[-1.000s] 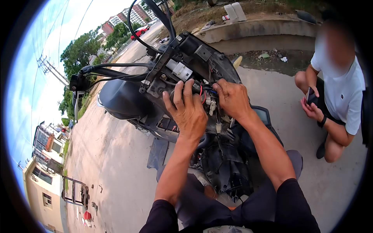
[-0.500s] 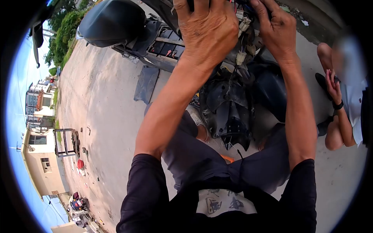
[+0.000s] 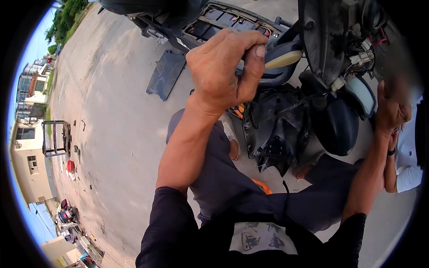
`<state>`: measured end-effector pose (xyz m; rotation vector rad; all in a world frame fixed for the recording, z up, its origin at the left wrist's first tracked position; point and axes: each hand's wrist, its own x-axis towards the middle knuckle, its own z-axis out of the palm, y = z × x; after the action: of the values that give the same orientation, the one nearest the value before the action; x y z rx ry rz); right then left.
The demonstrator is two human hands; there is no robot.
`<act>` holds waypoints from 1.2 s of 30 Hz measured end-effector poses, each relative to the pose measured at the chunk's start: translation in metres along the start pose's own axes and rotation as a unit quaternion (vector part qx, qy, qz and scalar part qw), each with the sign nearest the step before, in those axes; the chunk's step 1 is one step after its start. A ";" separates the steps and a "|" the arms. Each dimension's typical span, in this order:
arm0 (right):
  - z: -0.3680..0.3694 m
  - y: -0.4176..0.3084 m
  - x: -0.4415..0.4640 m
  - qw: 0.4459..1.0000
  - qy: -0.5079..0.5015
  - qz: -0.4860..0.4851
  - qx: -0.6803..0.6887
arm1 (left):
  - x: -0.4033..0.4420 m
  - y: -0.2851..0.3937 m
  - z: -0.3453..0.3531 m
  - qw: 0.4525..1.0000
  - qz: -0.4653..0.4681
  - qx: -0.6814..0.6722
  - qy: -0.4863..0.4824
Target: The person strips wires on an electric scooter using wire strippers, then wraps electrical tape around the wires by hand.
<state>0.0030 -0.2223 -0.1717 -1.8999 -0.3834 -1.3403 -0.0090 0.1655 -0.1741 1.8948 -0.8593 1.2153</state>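
My left hand [image 3: 225, 73] is raised in front of the scooter's open battery compartment [image 3: 216, 22], thumb and fingers pinched together. Whatever it may hold is too small to make out. Over at the right edge, my right hand [image 3: 391, 111] has curled fingers, partly blurred, below the opened scooter front [image 3: 319, 40]. White connectors [image 3: 363, 58] and loose wires hang from that front, with another pale connector [image 3: 338, 83] lower down. Beneath it are a black rounded part [image 3: 337, 127] and a mirror-like piece [image 3: 362, 96]. A black fairing [image 3: 277, 127] lies between my feet.
A flat dark panel [image 3: 165, 75] lies on the concrete left of my left hand. Someone in a white shirt [image 3: 409, 154] is close by my right arm. Farther left are a metal frame [image 3: 56, 138] and a red item [image 3: 70, 166]. An orange object [image 3: 263, 186] shows between my legs.
My hands have come apart: the left is away from the wiring, and the right is farther right. The view has shifted, and the scooter front now appears at the upper right.
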 end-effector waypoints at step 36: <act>-0.100 -0.130 -0.087 0.976 -0.165 -0.093 -0.111 | -0.028 -0.049 -0.047 0.971 -0.189 -0.115 -0.085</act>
<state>-0.1799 -0.1933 -0.1804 -2.3326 -0.6119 -1.2253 0.0008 0.2346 -0.1969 1.8802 -0.6540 0.7005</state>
